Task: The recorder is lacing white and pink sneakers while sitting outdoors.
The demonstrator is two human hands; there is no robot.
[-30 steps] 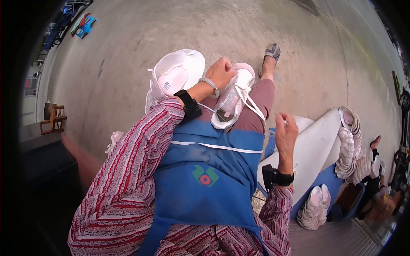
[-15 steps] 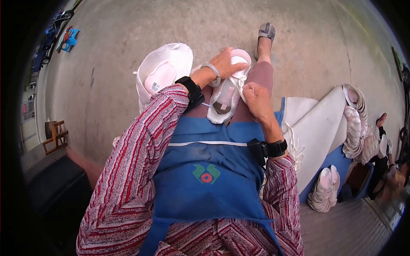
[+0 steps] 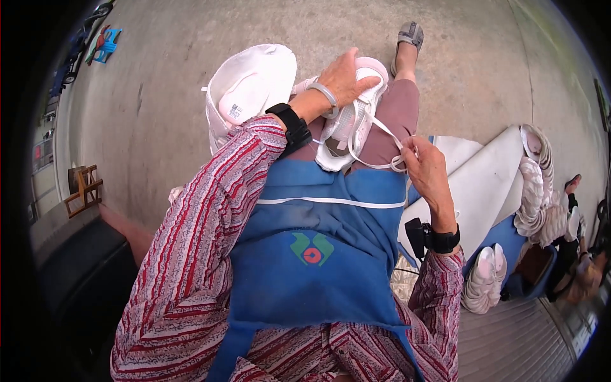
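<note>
- While a blue apron covers the lap, a white cord crosses it from left edge to right edge.
- Right hand: at the apron's far right corner; thumb and forefinger pinched on a white lace, other fingers loosely curled. Black band at the wrist.
- Shoe: white with pale pink parts, lying on the thighs, near end at the apron's far edge, far end pointing away. The lace runs slack from it to the right hand, one loop dipping toward the apron.
- Left hand: half open, curved over the shoe's far end and holding it, thumb across the top. Grey bangle at the wrist.
- White piece: left of the shoe, pink pad inside; its support cannot be told.
- White sheet: right of the lap, near the right hand.
- Stacks of white shoe parts: one below the sheet's near right edge, one along its far right edge.
- Co-worker: beyond the stacks, partly in view, blurred.
- Blue stool: on the floor, far left.
</note>
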